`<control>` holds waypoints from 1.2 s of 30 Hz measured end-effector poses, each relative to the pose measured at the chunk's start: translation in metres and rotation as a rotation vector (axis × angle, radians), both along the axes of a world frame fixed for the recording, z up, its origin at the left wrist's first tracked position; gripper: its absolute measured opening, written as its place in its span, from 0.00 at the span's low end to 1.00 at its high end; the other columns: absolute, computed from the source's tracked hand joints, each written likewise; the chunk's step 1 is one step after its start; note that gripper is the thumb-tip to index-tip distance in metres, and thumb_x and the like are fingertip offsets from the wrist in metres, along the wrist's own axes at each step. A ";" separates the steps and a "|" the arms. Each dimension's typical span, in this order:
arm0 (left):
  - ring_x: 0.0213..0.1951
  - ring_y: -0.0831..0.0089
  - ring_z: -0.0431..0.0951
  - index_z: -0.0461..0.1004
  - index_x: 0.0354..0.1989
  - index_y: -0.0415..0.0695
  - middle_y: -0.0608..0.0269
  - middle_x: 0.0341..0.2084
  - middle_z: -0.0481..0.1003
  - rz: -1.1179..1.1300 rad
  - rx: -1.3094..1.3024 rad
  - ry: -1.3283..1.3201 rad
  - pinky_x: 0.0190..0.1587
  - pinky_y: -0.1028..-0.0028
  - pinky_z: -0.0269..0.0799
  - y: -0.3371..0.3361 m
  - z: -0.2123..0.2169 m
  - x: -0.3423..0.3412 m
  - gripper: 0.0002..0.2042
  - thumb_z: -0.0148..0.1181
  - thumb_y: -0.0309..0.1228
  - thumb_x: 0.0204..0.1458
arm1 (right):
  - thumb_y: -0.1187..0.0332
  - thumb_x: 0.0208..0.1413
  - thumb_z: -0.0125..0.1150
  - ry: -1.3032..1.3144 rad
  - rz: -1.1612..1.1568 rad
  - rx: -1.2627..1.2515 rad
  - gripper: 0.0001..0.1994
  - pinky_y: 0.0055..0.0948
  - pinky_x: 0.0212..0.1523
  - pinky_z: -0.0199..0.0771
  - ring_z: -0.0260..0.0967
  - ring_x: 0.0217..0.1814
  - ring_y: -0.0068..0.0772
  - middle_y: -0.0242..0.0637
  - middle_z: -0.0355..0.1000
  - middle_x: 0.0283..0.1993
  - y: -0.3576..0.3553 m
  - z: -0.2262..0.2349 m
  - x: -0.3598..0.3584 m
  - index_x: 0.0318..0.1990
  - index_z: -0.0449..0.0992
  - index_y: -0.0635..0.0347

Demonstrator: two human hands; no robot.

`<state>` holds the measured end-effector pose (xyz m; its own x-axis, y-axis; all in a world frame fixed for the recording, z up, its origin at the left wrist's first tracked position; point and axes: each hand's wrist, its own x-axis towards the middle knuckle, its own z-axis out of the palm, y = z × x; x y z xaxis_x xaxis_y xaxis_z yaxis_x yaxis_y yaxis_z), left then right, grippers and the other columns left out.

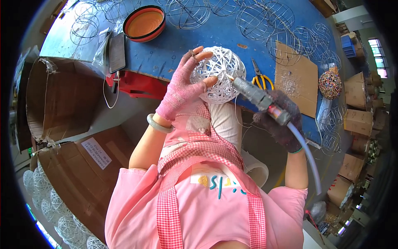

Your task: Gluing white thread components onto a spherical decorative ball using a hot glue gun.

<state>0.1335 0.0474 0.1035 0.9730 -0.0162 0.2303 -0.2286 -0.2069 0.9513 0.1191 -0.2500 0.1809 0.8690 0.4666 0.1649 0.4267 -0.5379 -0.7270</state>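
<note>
1. Here, our left hand (182, 89), in a pink knitted fingerless glove, cups a white woven ball (219, 74) with its fingers spread around the near side, holding it just above the near edge of the blue table (195, 37).
2. The ball is an open lattice of wound white cord, round and hollow-looking.
3. Our right hand (280, 120), in a dark speckled glove, is closed around a grey cylindrical tool (259, 97) whose tip touches the ball; a pale hose (306, 153) trails from its rear.
4. On the table lie bare wire spheres (257, 20), an orange bowl (145, 23) with a dark rim, yellow-handled pliers (259, 76), a sheet of cardboard (296, 76) and a multicoloured ball (329, 84).
5. We cannot make out the tool's tip, and the fisheye rim cuts off the finished white balls (49, 199) at lower left.
</note>
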 end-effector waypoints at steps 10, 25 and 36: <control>0.75 0.55 0.55 0.69 0.68 0.48 0.51 0.72 0.59 -0.044 0.024 -0.015 0.74 0.58 0.52 0.003 -0.002 -0.001 0.38 0.76 0.43 0.48 | 0.63 0.50 0.79 0.189 -0.162 0.066 0.19 0.34 0.39 0.81 0.81 0.36 0.39 0.43 0.81 0.37 0.014 -0.014 -0.010 0.45 0.80 0.65; 0.74 0.61 0.56 0.66 0.70 0.46 0.54 0.70 0.61 -0.054 -0.022 -0.005 0.73 0.62 0.52 0.005 -0.006 -0.004 0.35 0.72 0.40 0.54 | 0.60 0.56 0.74 0.296 -0.167 0.220 0.19 0.34 0.43 0.81 0.82 0.41 0.36 0.39 0.82 0.42 -0.002 -0.034 -0.019 0.50 0.79 0.63; 0.45 0.83 0.71 0.68 0.64 0.43 0.70 0.46 0.72 -0.050 -0.438 0.271 0.46 0.80 0.69 0.019 -0.033 -0.010 0.25 0.67 0.27 0.58 | 0.56 0.65 0.65 0.585 -0.283 1.287 0.24 0.39 0.61 0.79 0.72 0.59 0.38 0.41 0.68 0.60 0.006 -0.137 -0.018 0.58 0.68 0.62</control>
<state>0.1235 0.0667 0.0701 0.9992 -0.0227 -0.0342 0.0385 0.2285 0.9728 0.1016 -0.2435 0.0437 0.9944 0.0749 -0.0749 -0.1049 0.5991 -0.7938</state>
